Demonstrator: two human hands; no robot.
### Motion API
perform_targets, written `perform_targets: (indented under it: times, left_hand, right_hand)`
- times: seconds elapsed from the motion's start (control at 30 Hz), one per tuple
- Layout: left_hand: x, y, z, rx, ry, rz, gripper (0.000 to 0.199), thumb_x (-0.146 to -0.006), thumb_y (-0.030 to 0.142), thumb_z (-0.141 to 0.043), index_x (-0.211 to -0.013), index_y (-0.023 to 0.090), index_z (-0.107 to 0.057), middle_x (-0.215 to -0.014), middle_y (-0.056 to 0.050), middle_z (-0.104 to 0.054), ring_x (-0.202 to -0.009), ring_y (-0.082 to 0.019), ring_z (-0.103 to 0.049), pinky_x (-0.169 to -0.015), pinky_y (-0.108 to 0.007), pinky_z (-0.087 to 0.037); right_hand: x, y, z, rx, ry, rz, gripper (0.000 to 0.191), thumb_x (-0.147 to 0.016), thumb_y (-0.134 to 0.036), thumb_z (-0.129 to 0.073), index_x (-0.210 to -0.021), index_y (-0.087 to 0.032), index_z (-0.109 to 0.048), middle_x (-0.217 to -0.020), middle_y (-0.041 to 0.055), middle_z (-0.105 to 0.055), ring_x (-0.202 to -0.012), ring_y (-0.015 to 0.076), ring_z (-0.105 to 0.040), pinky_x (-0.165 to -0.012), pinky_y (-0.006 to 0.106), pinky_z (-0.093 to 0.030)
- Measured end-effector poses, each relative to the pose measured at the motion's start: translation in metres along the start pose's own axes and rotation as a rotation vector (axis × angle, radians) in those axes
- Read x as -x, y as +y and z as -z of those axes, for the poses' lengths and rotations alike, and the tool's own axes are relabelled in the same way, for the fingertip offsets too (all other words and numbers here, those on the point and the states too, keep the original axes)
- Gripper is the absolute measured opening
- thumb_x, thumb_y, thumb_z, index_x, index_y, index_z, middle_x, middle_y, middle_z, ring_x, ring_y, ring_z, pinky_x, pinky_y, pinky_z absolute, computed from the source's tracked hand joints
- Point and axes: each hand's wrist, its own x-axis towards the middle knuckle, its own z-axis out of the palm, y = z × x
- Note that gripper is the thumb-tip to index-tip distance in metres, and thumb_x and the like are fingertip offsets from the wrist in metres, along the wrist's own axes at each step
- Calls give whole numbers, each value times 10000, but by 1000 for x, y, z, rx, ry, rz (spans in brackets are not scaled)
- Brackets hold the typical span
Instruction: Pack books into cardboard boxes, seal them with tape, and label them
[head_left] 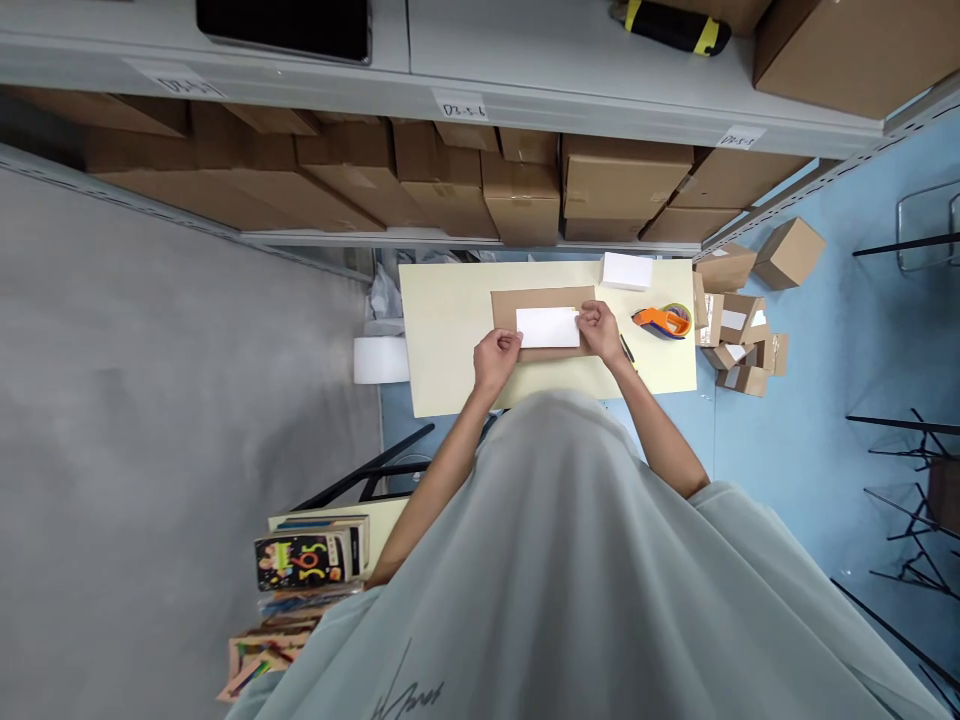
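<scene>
A blank white label [547,328] lies over a flat brown cardboard box [541,298] on the pale yellow table. My left hand [497,360] pinches the label's lower left corner. At its upper right corner, the fingers of my right hand [599,328] close on the edge. Whether the label touches the cardboard all over, I cannot tell. Just right of my right hand lies a thin dark pen-like thing [628,350]. Farther right is an orange tape dispenser [663,320] with a roll of tape.
A white stack of labels [626,271] sits at the table's [442,340] back edge. Shelves of cardboard boxes [626,180] rise behind it. Small boxes [742,320] are heaped on the floor at right. Books [311,555] are stacked at lower left, near a white cylinder [380,360].
</scene>
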Motion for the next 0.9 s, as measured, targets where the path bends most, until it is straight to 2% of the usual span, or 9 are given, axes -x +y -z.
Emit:
perform_targets:
  times: [0.13, 0.3, 0.53, 0.9]
  left_hand:
    - [-7, 1, -6, -88, 32, 2, 181, -941, 397, -696, -862, 235, -703, -882, -60, -785, -844, -230, -714, -864, -347, -545]
    - [-11, 0, -9, -121, 40, -29, 178, -960, 373, -675, -856, 231, -706, -912, -78, -792, -883, -255, -726, -894, -371, -539]
    - [-13, -3, -12, -221, 32, -57, 188, -993, 363, -641, -853, 244, -686, -915, -79, -779, -900, -264, -708, -861, -366, -512]
    - [-15, -4, -16, -262, 37, -52, 174, -992, 366, -627, -882, 251, -696, -934, -86, -783, -904, -277, -711, -865, -388, -517]
  right_hand:
    - [-11, 7, -13, 93, 82, -37, 284, -912, -335, -656, -1173, -234, -605, -898, 14, -767, -929, 232, -750, -959, 383, -592]
    - [-9, 7, -14, 194, 111, -46, 197, -975, -332, -631, -1141, -236, -585, -992, 55, -798, -977, 250, -759, -963, 389, -572]
    - [-6, 8, -18, 248, 142, -36, 124, -1018, -352, -619, -1089, -263, -570, -1030, 41, -790, -953, 233, -752, -960, 380, -559]
    - [4, 13, -30, 343, 174, 41, 100, -1073, -351, -511, -1123, -271, -541, -1102, 69, -777, -979, 248, -730, -904, 357, -539]
